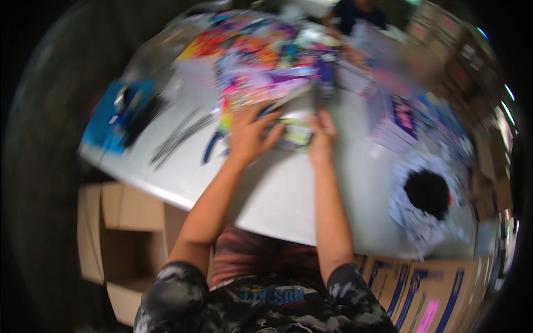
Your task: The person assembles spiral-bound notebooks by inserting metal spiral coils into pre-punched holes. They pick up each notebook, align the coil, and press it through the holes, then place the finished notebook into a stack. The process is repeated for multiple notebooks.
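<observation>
Both hands are at a pile of colourful flat packages in the middle of the white table [277, 205]. My left hand [248, 133] lies over the near left of the pile, its fingers spread and pointing right. My right hand [322, 136] grips the right side of a whitish package with a yellow-green patch [297, 132]; its fingertips are partly hidden. What the package contains is too blurred to tell. Beside my left hand lies a blue handle [209, 147], its tool mostly hidden. Several thin dark strips [180, 139] lie to the left of it.
A blue folder-like sheet [114, 147] with a tape-like roll lies left. Boxed packs [391, 119] stand right, near a white plastic bag with black contents [426, 193]. An open carton [130, 208] stands below left, cartons [422, 288] below right. Another person [361, 16] is across the table.
</observation>
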`<state>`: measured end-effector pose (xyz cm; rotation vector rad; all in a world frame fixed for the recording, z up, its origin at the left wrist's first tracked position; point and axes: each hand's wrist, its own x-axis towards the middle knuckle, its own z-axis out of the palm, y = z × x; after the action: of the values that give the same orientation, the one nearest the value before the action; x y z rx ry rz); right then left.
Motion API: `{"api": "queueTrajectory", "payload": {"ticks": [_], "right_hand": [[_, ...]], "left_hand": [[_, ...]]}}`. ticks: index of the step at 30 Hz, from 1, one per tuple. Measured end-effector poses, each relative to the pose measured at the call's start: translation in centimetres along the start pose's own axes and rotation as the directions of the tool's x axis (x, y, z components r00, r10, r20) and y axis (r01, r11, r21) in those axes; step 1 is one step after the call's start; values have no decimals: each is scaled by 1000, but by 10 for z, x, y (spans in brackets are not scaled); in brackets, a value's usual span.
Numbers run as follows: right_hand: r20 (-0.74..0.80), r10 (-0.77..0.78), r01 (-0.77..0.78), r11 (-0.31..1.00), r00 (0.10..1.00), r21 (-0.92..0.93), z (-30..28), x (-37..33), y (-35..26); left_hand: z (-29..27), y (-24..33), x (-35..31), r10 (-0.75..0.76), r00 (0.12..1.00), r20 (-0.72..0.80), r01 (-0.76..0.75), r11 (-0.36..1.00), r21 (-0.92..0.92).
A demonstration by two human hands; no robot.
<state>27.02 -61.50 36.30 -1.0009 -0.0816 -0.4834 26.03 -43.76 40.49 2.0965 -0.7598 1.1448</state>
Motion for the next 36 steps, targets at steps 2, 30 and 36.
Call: {"api": "queueTrajectory", "payload": {"ticks": [2,30,36], "right_hand": [[11,78,-79,993,997,84,-15,-4,14],[61,182,-191,964,981,186,-14,-2,3],[67,185,-195,962,980,190,-14,-1,2]], "left_hand": [[2,-3,-3,24,1000,18,-24,1000,-2],[12,-2,-2,2,999,-41,1,997,79],[12,-1,-3,3,999,-42,1,996,84]]}}
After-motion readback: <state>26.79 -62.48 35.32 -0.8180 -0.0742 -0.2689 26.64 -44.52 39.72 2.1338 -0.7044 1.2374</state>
